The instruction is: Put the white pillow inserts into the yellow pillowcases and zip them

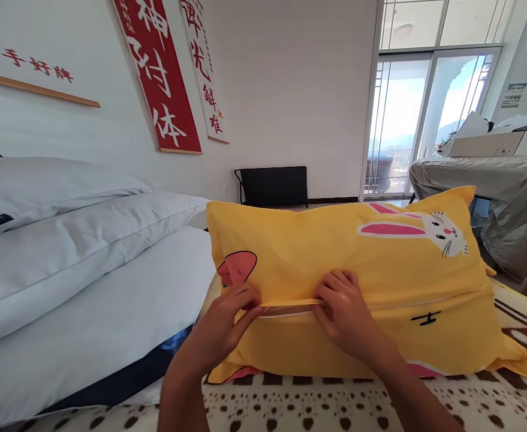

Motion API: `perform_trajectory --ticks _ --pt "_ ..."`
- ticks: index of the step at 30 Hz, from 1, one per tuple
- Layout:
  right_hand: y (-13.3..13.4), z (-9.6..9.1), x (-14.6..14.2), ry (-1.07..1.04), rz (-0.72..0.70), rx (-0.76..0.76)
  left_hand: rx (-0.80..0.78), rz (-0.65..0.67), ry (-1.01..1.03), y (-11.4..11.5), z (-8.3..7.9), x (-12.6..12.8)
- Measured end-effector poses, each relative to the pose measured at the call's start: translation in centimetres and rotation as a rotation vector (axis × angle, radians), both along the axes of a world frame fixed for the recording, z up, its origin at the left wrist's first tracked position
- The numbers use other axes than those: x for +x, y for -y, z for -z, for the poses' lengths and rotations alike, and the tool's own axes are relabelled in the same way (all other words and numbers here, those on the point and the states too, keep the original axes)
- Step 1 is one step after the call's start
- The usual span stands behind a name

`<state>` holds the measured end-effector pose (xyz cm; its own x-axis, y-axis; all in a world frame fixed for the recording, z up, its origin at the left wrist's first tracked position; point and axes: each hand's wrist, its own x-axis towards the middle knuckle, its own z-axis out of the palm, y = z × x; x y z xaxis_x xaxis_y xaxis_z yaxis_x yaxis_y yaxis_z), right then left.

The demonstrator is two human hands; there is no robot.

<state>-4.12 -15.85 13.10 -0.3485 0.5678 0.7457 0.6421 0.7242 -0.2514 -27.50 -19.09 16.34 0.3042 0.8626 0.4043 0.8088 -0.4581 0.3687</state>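
Note:
A plump pillow in a yellow pillowcase (290, 252) lies in front of me, printed with a white rabbit face and a red shape. A long opening runs across the pillowcase, with a narrow gap and a pale strip showing below its upper edge. My left hand (227, 321) pinches that edge near the left end. Farther right, my right hand (342, 306) grips the same edge between thumb and curled fingers. The stretch of fabric between the two hands is drawn straight.
White pillows (87, 276) are stacked at the left. Under everything spreads a brown-spotted cream blanket (335, 405). A covered table (479, 171) with an open cardboard box (488, 144) stands at the right, near a glass door (402, 120). A black folded item (272, 186) leans by the wall.

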Motion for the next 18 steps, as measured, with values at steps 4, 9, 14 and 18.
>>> perform_trajectory --ticks 4,9,14,18 --pt "0.4 -0.6 -0.9 0.093 0.062 0.029 -0.018 0.023 0.021 0.3 -0.1 -0.2" --pt "2.0 -2.4 -3.3 0.213 -0.022 0.05 -0.064 0.046 0.078 0.1 0.0 -0.6" --pt "3.2 -0.6 -6.8 0.098 -0.073 0.143 -0.123 0.009 0.197 -0.3 0.0 -0.2" --pt "2.9 2.1 -8.6 -0.072 0.013 0.191 -0.138 -0.039 0.242 -0.2 -0.2 0.5"
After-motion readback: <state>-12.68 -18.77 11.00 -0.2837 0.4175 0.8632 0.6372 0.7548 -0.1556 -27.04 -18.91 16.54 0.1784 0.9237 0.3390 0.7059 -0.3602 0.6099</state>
